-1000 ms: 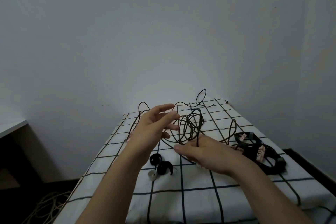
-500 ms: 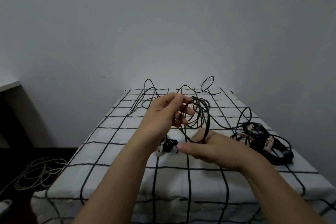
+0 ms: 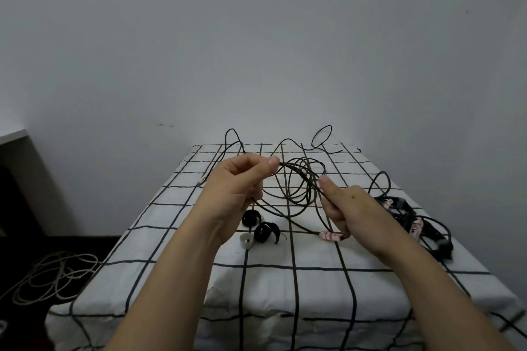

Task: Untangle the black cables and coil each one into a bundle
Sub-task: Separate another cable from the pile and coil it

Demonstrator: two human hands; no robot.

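- Your left hand (image 3: 239,179) is raised over the middle of the worktop (image 3: 176,236), fingers (image 3: 271,163) curled in. The thumb and forefinger pinch the black cable (image 3: 299,184) at the upper left of its loops.
- Your right hand (image 3: 350,208) is just right of those loops. Its thumb (image 3: 325,181) points up and presses against the strands, and the other fingers are curled round the cable below it.
- The cable hangs between your hands in several loose, overlapping loops, held above the checked cloth.
- One strand drops from the loops to the cloth and ends near your right wrist at a white-and-red tag (image 3: 330,236).
- More of the black cable trails to the far edge of the worktop, where it rises in open loops (image 3: 322,137).
- A second black bundle (image 3: 422,225) lies on the right side of the worktop, just beyond your right forearm.
- Two curled black straps (image 3: 251,218) lie below your left hand, with a small white cap (image 3: 246,240) just beside them.
- A pale rope (image 3: 54,273) lies coiled on the floor at the left.
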